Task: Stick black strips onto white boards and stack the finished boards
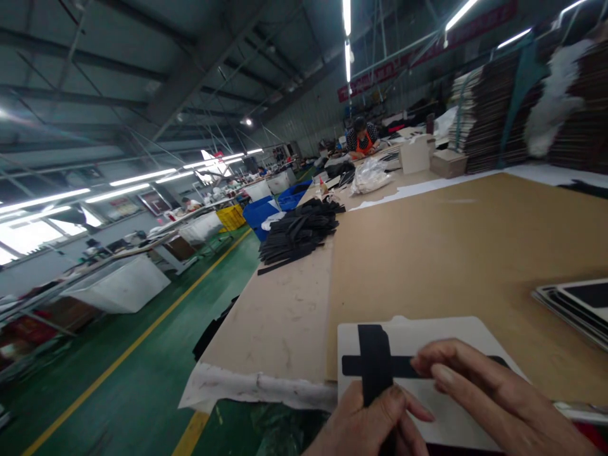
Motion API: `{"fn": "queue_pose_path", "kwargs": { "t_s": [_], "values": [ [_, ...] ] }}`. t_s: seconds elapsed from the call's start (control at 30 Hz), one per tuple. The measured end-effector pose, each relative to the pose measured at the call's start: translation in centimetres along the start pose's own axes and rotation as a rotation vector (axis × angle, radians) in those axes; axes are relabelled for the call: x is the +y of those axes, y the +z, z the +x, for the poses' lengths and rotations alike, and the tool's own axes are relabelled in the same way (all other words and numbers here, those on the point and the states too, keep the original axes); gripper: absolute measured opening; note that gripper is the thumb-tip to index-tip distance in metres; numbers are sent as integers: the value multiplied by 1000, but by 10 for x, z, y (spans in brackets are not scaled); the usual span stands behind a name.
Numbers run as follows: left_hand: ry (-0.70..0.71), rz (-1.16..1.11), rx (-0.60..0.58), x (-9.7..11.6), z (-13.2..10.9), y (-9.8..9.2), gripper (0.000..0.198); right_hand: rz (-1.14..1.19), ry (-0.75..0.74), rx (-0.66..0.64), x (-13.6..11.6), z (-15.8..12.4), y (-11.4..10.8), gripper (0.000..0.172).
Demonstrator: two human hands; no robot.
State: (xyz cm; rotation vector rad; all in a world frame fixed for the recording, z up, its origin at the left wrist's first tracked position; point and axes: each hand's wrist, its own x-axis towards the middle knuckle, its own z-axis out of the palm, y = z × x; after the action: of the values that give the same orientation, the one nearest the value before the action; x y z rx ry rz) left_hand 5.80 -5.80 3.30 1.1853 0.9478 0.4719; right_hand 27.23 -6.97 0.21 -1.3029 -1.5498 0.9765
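Observation:
A white board [439,332] with rounded corners lies at the table's near edge, and a black band [401,367] runs across its face. Over that band, a black strip [374,351] is laid crosswise. My left hand [363,423] is closed on the strip's near end, pinching it between thumb and fingers. Just above the board's right part, my right hand [489,396] is held with its fingers extended and thumb slightly apart, and nothing shows in it. Its fingertips are close to the band; whether they touch it I cannot tell.
A heap of black strips [301,231] lies on the table's left side. At the right edge is a stack of boards [577,304]. Farther back are a plastic bag [370,176], a cardboard box [448,163] and a person in an orange apron [363,140]. Blue bins [260,214] stand left.

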Motion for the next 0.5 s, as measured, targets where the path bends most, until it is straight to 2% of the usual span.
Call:
{"fn": "queue_pose_path", "kwargs": {
  "t_s": [0.1,0.17,0.27,0.4,0.5],
  "values": [
    [-23,12,2,-1,8,9,84,158,87,-169,-15,9,14,65],
    [-55,1,28,-5,12,11,88,165,97,-184,-14,10,18,70],
    [-64,-44,79,-9,16,15,94,43,20,-99,-9,8,20,66],
    [-58,-49,130,-11,20,20,98,-107,-147,85,-7,7,17,52],
    [-79,-54,106,-13,25,24,92,-22,-110,148,-8,7,15,43]
  ]
}}
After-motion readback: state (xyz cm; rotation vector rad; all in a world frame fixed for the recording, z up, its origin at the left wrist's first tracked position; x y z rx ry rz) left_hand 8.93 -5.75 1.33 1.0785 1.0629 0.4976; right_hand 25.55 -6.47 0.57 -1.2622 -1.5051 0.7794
